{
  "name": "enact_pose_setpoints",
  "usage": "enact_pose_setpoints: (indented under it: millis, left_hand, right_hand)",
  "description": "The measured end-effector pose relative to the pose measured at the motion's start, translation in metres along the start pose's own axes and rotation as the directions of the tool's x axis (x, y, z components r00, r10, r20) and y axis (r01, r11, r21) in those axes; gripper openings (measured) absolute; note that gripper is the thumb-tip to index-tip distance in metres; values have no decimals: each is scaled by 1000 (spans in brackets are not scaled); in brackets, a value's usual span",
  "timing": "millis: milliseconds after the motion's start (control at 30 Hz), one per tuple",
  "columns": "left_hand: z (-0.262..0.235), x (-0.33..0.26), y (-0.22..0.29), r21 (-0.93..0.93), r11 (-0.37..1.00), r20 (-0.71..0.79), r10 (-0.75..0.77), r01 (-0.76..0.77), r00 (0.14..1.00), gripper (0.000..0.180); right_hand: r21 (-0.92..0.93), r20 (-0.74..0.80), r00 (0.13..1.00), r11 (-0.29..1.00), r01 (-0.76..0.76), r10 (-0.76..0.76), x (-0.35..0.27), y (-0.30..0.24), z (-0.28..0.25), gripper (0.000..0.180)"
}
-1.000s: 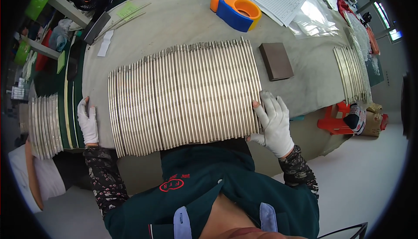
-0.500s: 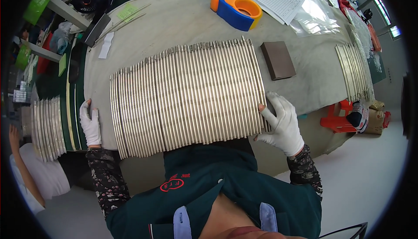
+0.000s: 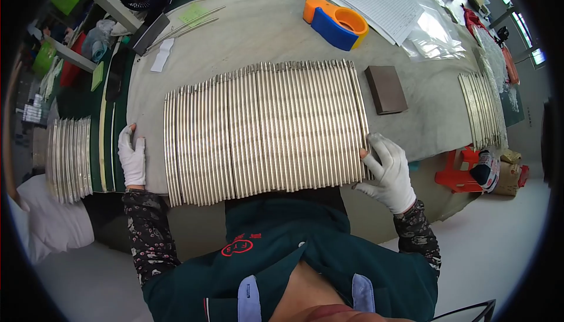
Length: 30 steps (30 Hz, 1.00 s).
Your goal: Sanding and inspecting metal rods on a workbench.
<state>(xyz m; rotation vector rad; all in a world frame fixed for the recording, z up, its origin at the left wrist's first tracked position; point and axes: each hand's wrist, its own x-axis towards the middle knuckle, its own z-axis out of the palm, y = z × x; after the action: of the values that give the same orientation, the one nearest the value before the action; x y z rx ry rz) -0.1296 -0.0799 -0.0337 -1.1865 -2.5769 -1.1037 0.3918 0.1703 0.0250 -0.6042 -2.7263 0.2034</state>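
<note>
Rods (image 3: 264,128): metal, laid side by side as one row on bench (image 3: 258,34), long axes running away from person. Right hand (image 3: 389,169) open, fingers touching row's right end; left hand (image 3: 132,156) flat on bench, just beside left end, apart.

An orange-and-blue tape dispenser (image 3: 336,24), a brown block (image 3: 386,89) and papers (image 3: 382,6) lie on the table (image 3: 252,40).

A wide row of metal rods (image 3: 264,128) lies across the counter (image 3: 247,34), a flat block (image 3: 385,89) just right of it, a tape dispenser (image 3: 335,24) farther back, more rods (image 3: 480,109) far right.
</note>
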Motion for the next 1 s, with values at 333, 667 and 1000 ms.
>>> enact_pose_setpoints:
  millis: [333,667,1000]
  left_hand:
    - [6,4,18,94,995,0,40,-39,999,39]
    - [10,11,212,-139,812,267,582,-567,768,42]
    - [173,-3,355,-580,358,468,882,-732,61,60]
  right_hand:
    - [-36,-60,998,999,-18,16,-11,0,6,72]
    - [-55,-107,989,993,-108,102,8,-2,-12,55]
    - [-192,-291,790,776,-601,540,92,54,13,73]
